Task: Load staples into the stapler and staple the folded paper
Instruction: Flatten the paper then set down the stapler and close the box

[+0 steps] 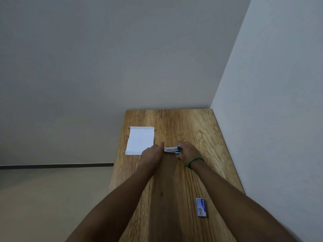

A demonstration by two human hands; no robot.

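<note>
Grey-blue stapler (172, 149) being held: right hand (187, 151) in closed grip, left hand (152, 152) pinching its front; staple box (201, 207) near the body, needing fetching next.

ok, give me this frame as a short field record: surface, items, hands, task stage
surface: wooden table, set in a wall corner
stapler: stapler, mid-table, looks hinged open
paper: folded paper, flat, left of the stapler, untouched
staples: staple box, near right edge, away from both hands
left hand: left hand, at the stapler's left end
right hand: right hand, at its blue end, green wristband
stage: paper not yet stapled
</note>
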